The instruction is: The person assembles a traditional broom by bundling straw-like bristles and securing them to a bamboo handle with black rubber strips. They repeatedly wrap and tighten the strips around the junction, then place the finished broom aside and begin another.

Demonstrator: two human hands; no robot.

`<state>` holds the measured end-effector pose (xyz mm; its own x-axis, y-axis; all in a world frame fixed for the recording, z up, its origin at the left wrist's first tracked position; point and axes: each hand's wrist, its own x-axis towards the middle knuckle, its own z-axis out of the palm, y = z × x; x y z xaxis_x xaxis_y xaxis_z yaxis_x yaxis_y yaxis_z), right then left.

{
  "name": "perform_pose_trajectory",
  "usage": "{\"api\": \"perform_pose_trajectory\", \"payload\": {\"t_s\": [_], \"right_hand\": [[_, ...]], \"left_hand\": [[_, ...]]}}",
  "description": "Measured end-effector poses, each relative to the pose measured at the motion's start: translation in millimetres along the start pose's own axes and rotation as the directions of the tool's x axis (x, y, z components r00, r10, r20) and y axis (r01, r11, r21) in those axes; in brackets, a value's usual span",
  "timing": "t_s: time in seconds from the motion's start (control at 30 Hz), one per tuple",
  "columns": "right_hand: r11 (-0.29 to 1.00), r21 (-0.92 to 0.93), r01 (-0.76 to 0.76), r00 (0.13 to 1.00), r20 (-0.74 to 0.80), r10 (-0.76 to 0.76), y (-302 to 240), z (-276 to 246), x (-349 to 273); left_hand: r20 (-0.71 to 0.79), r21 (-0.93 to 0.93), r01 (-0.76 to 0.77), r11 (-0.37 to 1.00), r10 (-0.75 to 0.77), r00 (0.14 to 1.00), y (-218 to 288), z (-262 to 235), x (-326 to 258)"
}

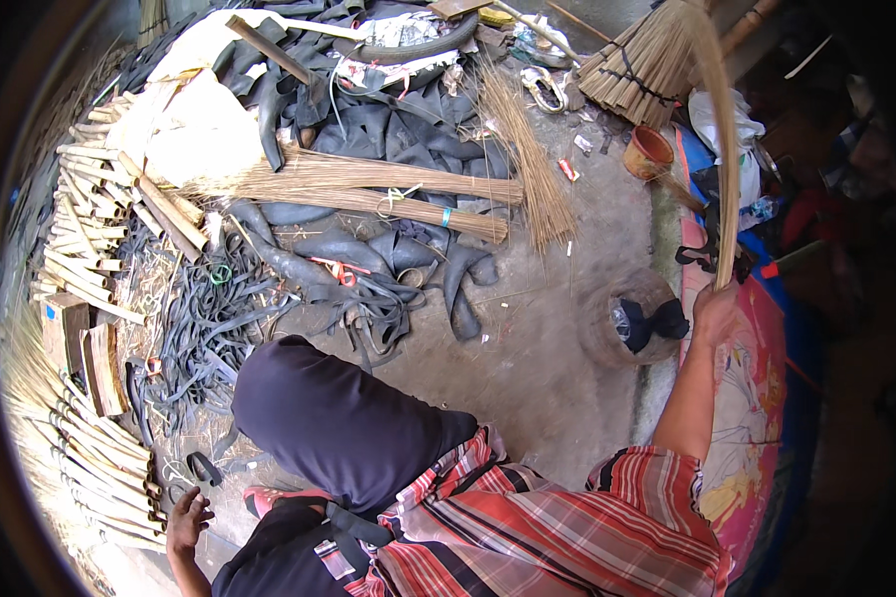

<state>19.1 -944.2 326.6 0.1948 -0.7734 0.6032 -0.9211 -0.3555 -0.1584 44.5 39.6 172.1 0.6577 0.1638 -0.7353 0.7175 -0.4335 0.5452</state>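
Note:
Stretched out to the right, my right hand (717, 310) is wrapped round the lower end of a bundle of thin sticks (729, 169). The bundle rises from my fist and bends over at the top. My left hand (187, 521) is low on the left beside my knee, empty, its fingers apart and loosely bent. Close by it lies a black rubber loop (204, 468). A row of bamboo handles with bristles (110, 478) is to the left of that hand. Under my right arm sits a round block (627, 313) with a dark cloth (655, 325) on top.
Cut rubber strips (209, 328) and rubber sheets (398, 134) cover the floor ahead. Long stick bundles (368, 179) lie across them. Bamboo pieces (85, 234) are piled left. A brown pot (648, 152) and a tied broom head (632, 75) stand far right. A pink mat (752, 398) lies right.

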Motion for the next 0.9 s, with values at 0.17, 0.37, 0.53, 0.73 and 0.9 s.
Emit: {"api": "perform_pose_trajectory", "payload": {"t_s": [0.17, 0.37, 0.53, 0.73, 0.9], "right_hand": [[0.841, 0.508, 0.183, 0.981, -0.038, -0.190, -39, -3, 1], [0.503, 0.864, 0.018, 0.808, 0.283, -0.516, -155, -23, -57], [0.210, 0.860, -0.465, 0.189, 0.328, -0.925, -259, -83, -157], [0.315, 0.711, -0.629, -0.486, -0.043, -0.873, -369, -160, -293], [-0.201, 0.925, -0.323, -0.084, -0.240, -0.967, -401, -201, -374]], "left_hand": [[-0.033, -0.004, -0.087, 0.996, 0.087, 0.996, 51, 3, -8], [-0.083, 0.163, -0.514, 0.842, 0.531, 0.843, 201, 21, -58], [0.025, -0.095, -0.749, 0.656, 0.754, 0.657, 307, 66, -82], [0.008, -0.562, -0.696, 0.447, 0.844, 0.536, 378, 149, -60], [-0.478, -0.770, -0.624, 0.134, 0.526, 0.703, 361, 138, -44]]}}
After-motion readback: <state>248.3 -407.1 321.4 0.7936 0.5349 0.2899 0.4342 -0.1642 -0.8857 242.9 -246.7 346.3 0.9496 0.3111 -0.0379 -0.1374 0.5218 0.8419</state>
